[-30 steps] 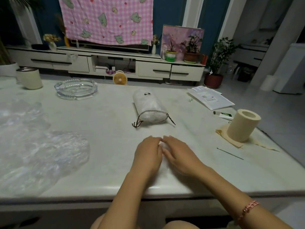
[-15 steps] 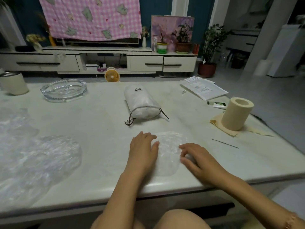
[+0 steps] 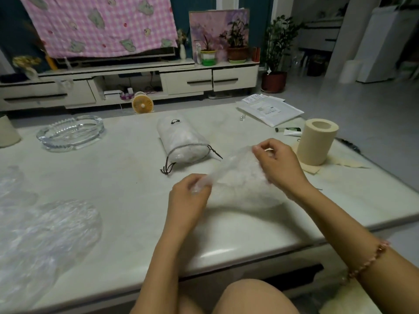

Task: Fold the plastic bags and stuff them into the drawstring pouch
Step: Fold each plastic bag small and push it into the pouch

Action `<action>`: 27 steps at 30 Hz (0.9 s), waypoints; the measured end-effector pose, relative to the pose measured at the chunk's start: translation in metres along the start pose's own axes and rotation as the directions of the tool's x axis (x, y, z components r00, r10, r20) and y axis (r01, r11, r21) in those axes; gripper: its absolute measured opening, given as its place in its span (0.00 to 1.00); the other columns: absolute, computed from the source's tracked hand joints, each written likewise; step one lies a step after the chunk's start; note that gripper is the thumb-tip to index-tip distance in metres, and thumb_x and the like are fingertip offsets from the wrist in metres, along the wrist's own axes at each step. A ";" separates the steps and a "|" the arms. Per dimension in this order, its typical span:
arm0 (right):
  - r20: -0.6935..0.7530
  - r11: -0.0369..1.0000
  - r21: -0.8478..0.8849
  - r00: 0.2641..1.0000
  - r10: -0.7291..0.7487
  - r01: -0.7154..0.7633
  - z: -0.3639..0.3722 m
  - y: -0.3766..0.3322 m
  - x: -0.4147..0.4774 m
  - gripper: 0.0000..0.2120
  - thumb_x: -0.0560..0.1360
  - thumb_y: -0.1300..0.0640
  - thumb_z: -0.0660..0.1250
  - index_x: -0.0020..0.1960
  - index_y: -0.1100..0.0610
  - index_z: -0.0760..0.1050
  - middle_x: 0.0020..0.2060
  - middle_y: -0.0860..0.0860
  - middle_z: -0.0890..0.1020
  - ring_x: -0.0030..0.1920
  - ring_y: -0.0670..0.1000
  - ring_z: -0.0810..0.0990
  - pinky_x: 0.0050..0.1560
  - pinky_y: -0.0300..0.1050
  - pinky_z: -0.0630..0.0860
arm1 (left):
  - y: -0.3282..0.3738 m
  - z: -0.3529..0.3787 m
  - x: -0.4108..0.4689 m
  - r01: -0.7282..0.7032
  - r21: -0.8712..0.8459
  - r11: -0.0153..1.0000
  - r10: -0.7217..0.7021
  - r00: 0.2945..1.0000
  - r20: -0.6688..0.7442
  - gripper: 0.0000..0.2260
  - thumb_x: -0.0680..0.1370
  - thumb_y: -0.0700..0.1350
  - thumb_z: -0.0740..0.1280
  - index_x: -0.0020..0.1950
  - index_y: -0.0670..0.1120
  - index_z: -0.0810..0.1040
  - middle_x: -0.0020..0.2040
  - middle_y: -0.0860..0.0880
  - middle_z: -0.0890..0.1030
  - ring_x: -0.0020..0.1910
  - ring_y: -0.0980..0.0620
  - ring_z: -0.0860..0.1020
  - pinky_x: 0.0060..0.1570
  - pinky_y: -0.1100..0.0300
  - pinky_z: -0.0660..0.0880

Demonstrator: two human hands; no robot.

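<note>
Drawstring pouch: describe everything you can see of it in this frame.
The drawstring pouch is whitish, soft-looking and bulging with pale contents. It lies on its side on the table, mouth toward the person. A dark cord runs round the mouth, its knotted ends trailing on the tabletop. A small dark mark sits near its far end. Only the table touches it.

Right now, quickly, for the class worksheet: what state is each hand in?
Left hand: closed, pinching one end of the clear plastic bag.
Right hand: closed, pinching the bag's other end.
</note>
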State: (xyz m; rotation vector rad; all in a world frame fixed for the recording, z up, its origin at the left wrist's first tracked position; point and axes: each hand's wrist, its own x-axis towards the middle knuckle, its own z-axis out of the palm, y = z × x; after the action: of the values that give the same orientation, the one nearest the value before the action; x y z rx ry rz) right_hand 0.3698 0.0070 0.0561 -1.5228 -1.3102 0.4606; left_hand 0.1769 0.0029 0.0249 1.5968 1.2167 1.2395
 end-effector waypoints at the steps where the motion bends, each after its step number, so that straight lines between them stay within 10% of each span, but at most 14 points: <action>1: 0.013 0.999 0.001 0.999 0.046 -0.046 -0.001 0.002 0.002 0.07 0.78 0.53 0.64 0.44 0.56 0.75 0.28 0.49 0.74 0.24 0.44 0.70 0.22 0.38 0.66 | 0.003 -0.001 0.001 0.081 -0.130 0.988 -0.082 0.997 -0.005 0.06 0.75 0.39 0.68 0.42 0.49 0.80 0.37 0.51 0.82 0.32 0.59 0.79 0.36 0.66 0.76; 6: 0.083 0.958 -0.237 0.979 0.188 -0.163 0.012 0.030 0.000 0.10 0.77 0.50 0.64 0.49 0.57 0.76 0.41 0.52 0.79 0.43 0.53 0.78 0.42 0.43 0.70 | -0.016 -0.011 0.005 0.377 0.145 0.915 -0.360 0.924 -0.131 0.12 0.77 0.44 0.66 0.34 0.43 0.74 0.27 0.48 0.74 0.28 0.50 0.74 0.28 0.62 0.68; 11: 0.021 0.779 -0.626 0.999 -0.025 0.032 0.020 0.041 -0.020 0.15 0.80 0.52 0.60 0.63 0.59 0.72 0.57 0.56 0.76 0.58 0.57 0.73 0.56 0.49 0.68 | -0.015 -0.006 -0.003 0.279 0.608 0.743 -0.064 0.934 -0.351 0.14 0.79 0.42 0.60 0.64 0.41 0.72 0.59 0.41 0.75 0.59 0.41 0.71 0.53 0.51 0.68; 14: 0.238 0.793 -0.508 0.940 -0.246 0.336 0.033 0.032 -0.033 0.16 0.80 0.54 0.56 0.64 0.60 0.73 0.60 0.57 0.77 0.61 0.59 0.73 0.62 0.48 0.65 | -0.012 0.017 0.000 -0.129 0.608 0.783 0.230 0.969 -0.090 0.19 0.78 0.45 0.53 0.61 0.39 0.75 0.58 0.39 0.77 0.59 0.38 0.73 0.56 0.49 0.70; 17: 0.601 0.710 -0.471 0.780 -0.177 0.524 0.052 0.039 -0.039 0.27 0.79 0.48 0.46 0.73 0.58 0.62 0.73 0.54 0.65 0.74 0.53 0.59 0.73 0.45 0.51 | -0.022 0.034 0.003 -0.255 0.695 0.672 0.036 0.949 0.313 0.22 0.82 0.48 0.46 0.74 0.44 0.62 0.75 0.45 0.63 0.75 0.47 0.56 0.72 0.53 0.51; 22: 0.660 0.612 -0.615 0.749 0.054 0.498 0.034 0.056 -0.031 0.37 0.73 0.31 0.35 0.77 0.47 0.44 0.77 0.46 0.44 0.76 0.46 0.41 0.73 0.44 0.36 | -0.043 0.024 0.003 -0.174 0.826 0.537 -0.193 0.927 0.321 0.27 0.81 0.59 0.43 0.78 0.50 0.47 0.78 0.49 0.43 0.76 0.51 0.41 0.74 0.53 0.38; 27: 0.640 0.640 -0.626 0.762 0.094 0.446 0.014 0.058 -0.033 0.29 0.80 0.39 0.42 0.77 0.47 0.42 0.77 0.46 0.42 0.76 0.44 0.38 0.73 0.44 0.34 | -0.040 0.019 -0.004 -0.145 0.860 0.489 -0.221 0.934 0.282 0.28 0.80 0.62 0.42 0.78 0.52 0.43 0.78 0.49 0.40 0.76 0.50 0.37 0.73 0.50 0.34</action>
State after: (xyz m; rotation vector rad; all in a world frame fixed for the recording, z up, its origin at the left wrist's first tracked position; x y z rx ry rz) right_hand 0.3761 -0.0095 -0.0096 -1.9499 -2.4097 0.2864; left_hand 0.1859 0.0093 -0.0184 2.3535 1.7492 0.1396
